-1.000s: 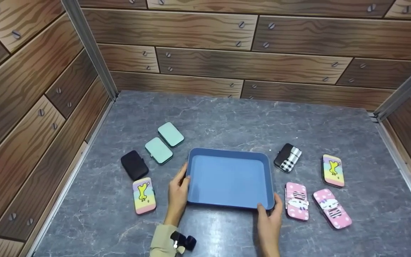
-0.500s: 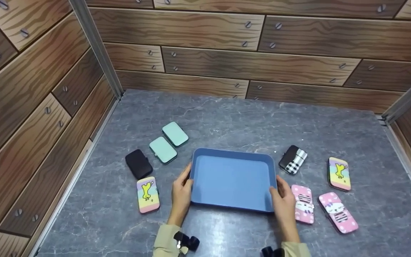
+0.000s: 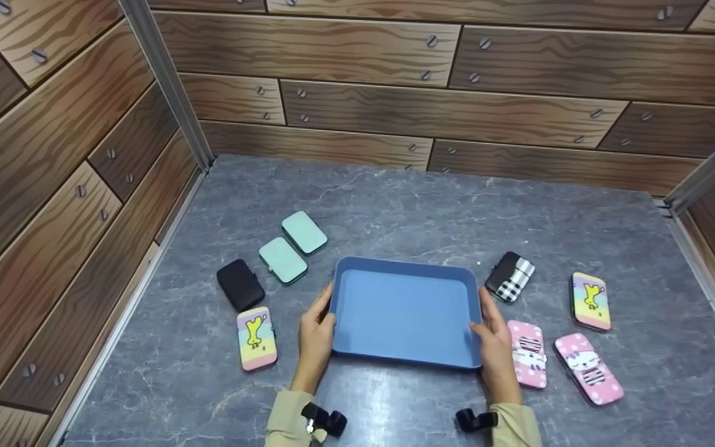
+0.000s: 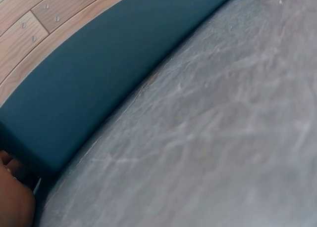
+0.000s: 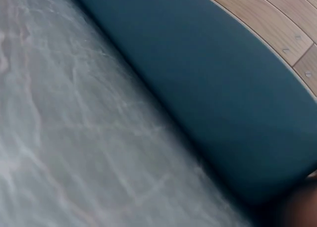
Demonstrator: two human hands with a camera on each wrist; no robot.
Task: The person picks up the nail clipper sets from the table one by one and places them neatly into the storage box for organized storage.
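A shallow blue tray (image 3: 406, 313) rests on the grey marbled table, with nothing inside it. My left hand (image 3: 315, 341) holds its left side, the thumb at the rim and the fingers along the outer wall. On the opposite side my right hand (image 3: 498, 347) grips the tray, its thumb over the rim. Both wrist views show the tray's dark front wall, with the left hand (image 4: 14, 200) just at the corner. Beside the right hand lies a pink case (image 3: 528, 357), partly covered by it; a black-and-white checked case (image 3: 510, 277) sits above.
Left of the tray lie two mint cases (image 3: 283, 259), a black case (image 3: 241, 285) and a rainbow case (image 3: 257, 338). To the right are another rainbow case (image 3: 590, 301) and a second pink case (image 3: 589, 369). Wood-patterned walls (image 3: 357, 105) enclose the table.
My right hand has slid from the tray's front right corner up to its right side. The left hand keeps its place on the tray. The view has shifted slightly.
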